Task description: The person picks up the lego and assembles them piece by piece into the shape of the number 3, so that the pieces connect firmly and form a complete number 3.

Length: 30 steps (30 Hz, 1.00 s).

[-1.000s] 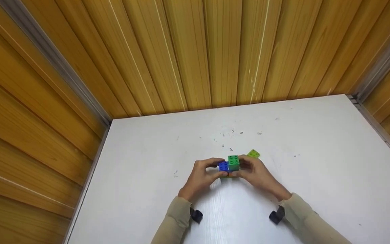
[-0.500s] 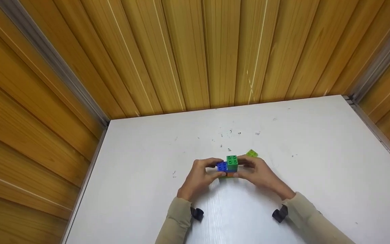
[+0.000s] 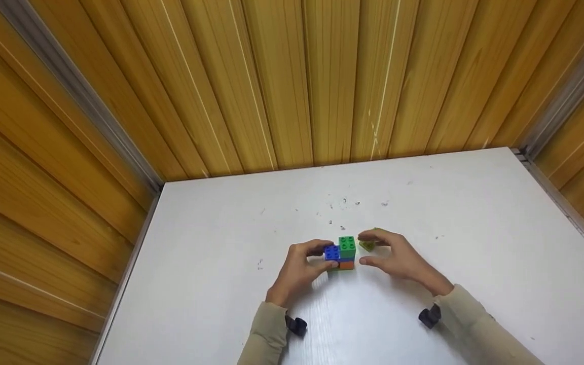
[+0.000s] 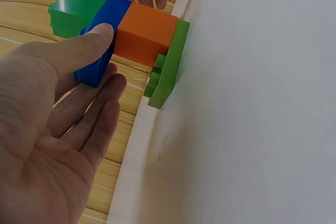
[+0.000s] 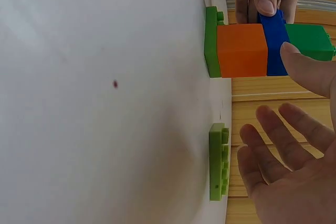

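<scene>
A stack stands on the table: a green base plate [image 4: 170, 69], an orange brick [image 4: 144, 30] on it, then a blue piece [image 3: 331, 253] that juts out leftward, and a green brick [image 3: 347, 247] on top at the right. My left hand [image 3: 294, 268] pinches the jutting end of the blue piece between thumb and fingers. Just right of the stack, my right hand [image 3: 403, 258] is open and holds nothing, a small gap between its fingertips and the bricks. A loose light green plate [image 5: 216, 163] lies beyond it, partly covered by its fingers in the head view.
The white table [image 3: 211, 243] reaches back to a yellow wood-patterned wall [image 3: 292, 86], with more such wall at the left and right. Small dark marks dot the tabletop behind the stack. A black device [image 3: 298, 327] is strapped at the left wrist, another [image 3: 429, 317] at the right.
My right hand has let go of the stack and moved a little to the right, its fingers now over part of the loose plate. My left hand keeps its grip.
</scene>
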Available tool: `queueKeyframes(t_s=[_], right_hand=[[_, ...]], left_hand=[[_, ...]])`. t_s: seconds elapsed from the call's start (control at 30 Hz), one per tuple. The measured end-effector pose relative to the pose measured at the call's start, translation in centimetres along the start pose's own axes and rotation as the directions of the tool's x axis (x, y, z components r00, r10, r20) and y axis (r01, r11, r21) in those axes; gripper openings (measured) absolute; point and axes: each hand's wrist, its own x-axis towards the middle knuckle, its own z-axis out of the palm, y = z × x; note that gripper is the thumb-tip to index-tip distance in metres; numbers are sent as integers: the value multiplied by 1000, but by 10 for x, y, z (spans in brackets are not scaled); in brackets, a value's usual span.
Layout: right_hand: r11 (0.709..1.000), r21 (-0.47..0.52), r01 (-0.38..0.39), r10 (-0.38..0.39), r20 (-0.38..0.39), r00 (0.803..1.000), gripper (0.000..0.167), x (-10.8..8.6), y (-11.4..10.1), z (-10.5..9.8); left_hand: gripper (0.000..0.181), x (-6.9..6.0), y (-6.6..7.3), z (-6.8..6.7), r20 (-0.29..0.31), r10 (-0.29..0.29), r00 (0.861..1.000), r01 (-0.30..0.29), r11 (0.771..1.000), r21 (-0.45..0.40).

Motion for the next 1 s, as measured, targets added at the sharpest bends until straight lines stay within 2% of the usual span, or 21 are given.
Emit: queueKeyframes(t_s=[0.27,0.63,1.0], right_hand=[[998,-47,35,-35,6,999,57,8,8,-11],[995,-88,56,-57,-7,998,58,19,31,-25],[995,-89,-52,55,24,998,58,26,45,-33]], left_hand=[[52,-1,-3,-1,-5,19,1000,-19,1000,9],[52,0,-3,4,-16,-14,1000,14,1000,-5],[52,1,-3,3,-3,-12,1000,12,1000,0]])
